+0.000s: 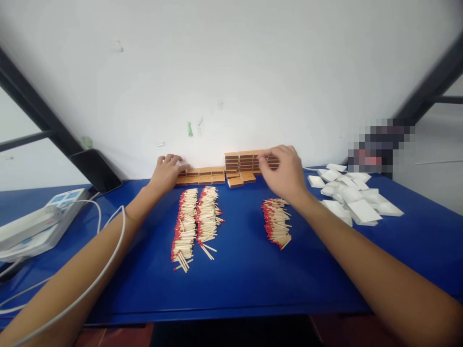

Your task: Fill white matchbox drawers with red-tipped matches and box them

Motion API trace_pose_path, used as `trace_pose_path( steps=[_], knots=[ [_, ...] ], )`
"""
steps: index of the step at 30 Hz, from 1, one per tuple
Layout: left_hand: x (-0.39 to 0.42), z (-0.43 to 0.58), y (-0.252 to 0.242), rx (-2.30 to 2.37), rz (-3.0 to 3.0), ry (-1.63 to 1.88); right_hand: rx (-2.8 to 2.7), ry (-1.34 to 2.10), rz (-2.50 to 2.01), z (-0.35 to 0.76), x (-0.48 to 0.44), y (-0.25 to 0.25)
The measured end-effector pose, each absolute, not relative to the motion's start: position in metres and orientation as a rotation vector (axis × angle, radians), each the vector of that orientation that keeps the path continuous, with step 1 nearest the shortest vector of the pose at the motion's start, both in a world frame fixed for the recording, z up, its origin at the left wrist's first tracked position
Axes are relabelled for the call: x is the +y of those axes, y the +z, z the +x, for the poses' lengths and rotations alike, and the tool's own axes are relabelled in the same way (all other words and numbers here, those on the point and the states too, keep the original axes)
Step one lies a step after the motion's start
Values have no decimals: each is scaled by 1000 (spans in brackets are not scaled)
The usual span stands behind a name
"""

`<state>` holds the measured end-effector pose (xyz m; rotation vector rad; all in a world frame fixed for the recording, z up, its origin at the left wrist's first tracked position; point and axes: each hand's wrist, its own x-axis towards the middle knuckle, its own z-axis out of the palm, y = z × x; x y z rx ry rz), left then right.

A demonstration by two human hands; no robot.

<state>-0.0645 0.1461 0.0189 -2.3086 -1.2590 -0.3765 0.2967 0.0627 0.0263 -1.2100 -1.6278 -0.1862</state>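
My left hand (166, 173) is at the left end of a low row of orange-brown matchboxes (205, 179), fingers stretched and apart, the fingertips close to the end boxes. My right hand (284, 168) is in front of a taller stack of matchboxes (246, 158) against the wall. Its thumb and forefinger curl together into a ring; whatever lies between the tips, if anything, cannot be made out. Two loose boxes (235, 182) lie before the stack. Red-tipped matches form two long piles, a left one (185, 224) and a middle one (207, 214), with a shorter pile (277, 221) below my right hand.
White paper-like pieces (349, 195) are heaped at the right. A phone-like dark slab (97, 169) leans at the back left. A white power strip (32, 226) and a white box (65, 207) stand at left, and a white cable (119, 236) crosses my left forearm.
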Motion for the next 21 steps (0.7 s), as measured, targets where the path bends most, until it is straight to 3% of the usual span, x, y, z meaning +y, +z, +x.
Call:
trace_pose_path(
  steps=[6, 13, 21],
  knots=[
    [115, -51, 29, -1199, -2290, -511, -1753, -535, -1636, 376, 72, 56],
    [50, -25, 33, -1147, -2270, -911, -1927, 25, -2287, 454, 94, 38],
    [32, -21, 20, -945, -2543, -898, -1953, 46, -2315, 438, 100, 25]
  ],
)
